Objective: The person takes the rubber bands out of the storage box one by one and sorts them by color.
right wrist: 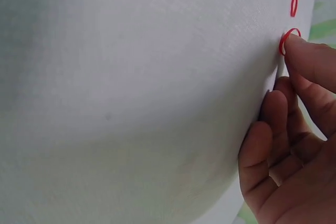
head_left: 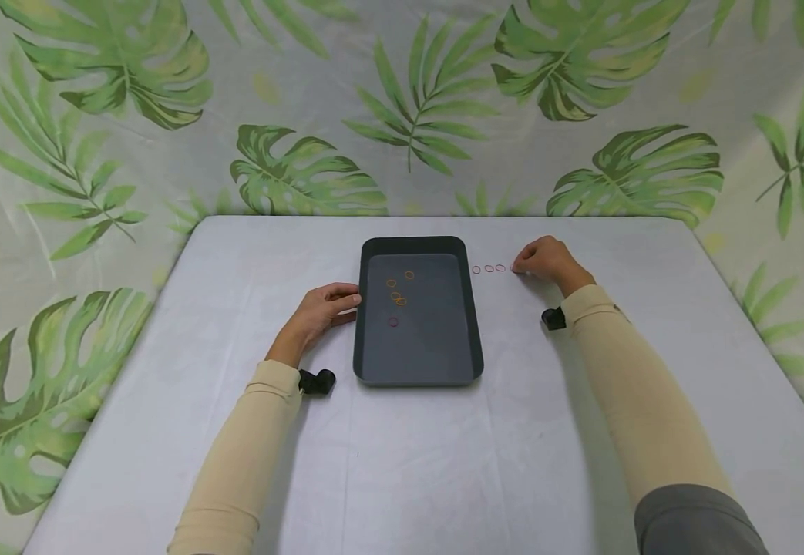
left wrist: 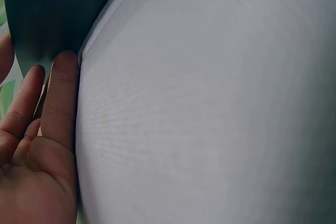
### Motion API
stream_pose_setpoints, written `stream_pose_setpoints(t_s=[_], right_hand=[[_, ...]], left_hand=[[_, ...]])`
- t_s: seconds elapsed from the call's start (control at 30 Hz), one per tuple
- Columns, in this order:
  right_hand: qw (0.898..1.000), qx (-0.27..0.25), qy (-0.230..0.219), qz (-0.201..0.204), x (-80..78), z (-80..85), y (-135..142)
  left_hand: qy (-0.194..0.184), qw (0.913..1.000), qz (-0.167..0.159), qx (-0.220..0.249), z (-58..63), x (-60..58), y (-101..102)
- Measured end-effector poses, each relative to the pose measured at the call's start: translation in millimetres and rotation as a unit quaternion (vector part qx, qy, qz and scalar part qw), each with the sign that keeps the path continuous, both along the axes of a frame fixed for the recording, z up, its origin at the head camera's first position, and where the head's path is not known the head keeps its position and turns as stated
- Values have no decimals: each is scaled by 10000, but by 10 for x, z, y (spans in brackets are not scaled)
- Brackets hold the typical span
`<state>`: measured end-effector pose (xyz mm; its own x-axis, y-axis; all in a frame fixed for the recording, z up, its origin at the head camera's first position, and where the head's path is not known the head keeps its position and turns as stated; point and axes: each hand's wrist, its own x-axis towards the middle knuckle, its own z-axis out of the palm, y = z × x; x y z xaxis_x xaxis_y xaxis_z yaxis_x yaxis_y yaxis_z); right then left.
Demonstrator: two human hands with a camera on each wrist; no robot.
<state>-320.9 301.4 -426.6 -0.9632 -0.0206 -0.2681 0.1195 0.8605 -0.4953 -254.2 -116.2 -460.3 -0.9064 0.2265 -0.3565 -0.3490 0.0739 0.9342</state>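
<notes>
A dark grey rectangular tray [head_left: 436, 347] lies on the table, with several orange rubber bands [head_left: 409, 275] and one red rubber band [head_left: 393, 322] inside. My left hand [head_left: 321, 312] rests against the tray's left side; in the left wrist view its fairly straight fingers [left wrist: 59, 98] touch the outer wall. To the right of the tray, my right hand [head_left: 547, 260] pinches a red rubber band [right wrist: 283, 43] between thumb and fingertip, at the table surface. It is at the right end of a row of red rubber bands [head_left: 489, 268].
The table [head_left: 408, 462] has a white cloth. A leaf-patterned curtain [head_left: 436, 100] hangs behind its far edge. A small black camera [head_left: 318, 381] sits at the left wrist and another black camera [head_left: 553, 318] at the right wrist.
</notes>
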Motion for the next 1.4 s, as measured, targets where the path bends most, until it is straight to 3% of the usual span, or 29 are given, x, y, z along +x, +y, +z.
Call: stream_pose_setpoints(t_s=[0.2, 0.37, 0.53, 0.67, 0.87, 1.03, 1.13, 1.4], right_hand=[[10000, -32, -60, -14, -2, -26, 20], [9997, -90, -77, 200, 6, -14, 48], [9978, -134, 321, 560, 27, 85, -38], [9916, -328, 760, 991, 60, 282, -277], [9676, -850, 1307, 1985, 261, 646, -849], [9241, -1074, 1821, 3183, 465, 829, -1380], [9046, -1088, 1913, 3650, 520, 780, -1603], [9139, -706, 1186, 3818, 560, 399, -1812]], left_hand=[[3, 10000, 13, -27, 0, -5, 7], [-6, 10000, -13, -29, 8, -3, 2], [-1, 10000, 4, -35, 13, -11, 2], [-9, 10000, 11, -32, 1, -18, -1], [29, 10000, -9, -34, -7, -14, 1], [77, 10000, -25, -42, 11, -13, -3], [121, 9999, -54, -35, 15, -15, -1], [149, 9998, -151, -29, 3, -6, -20]])
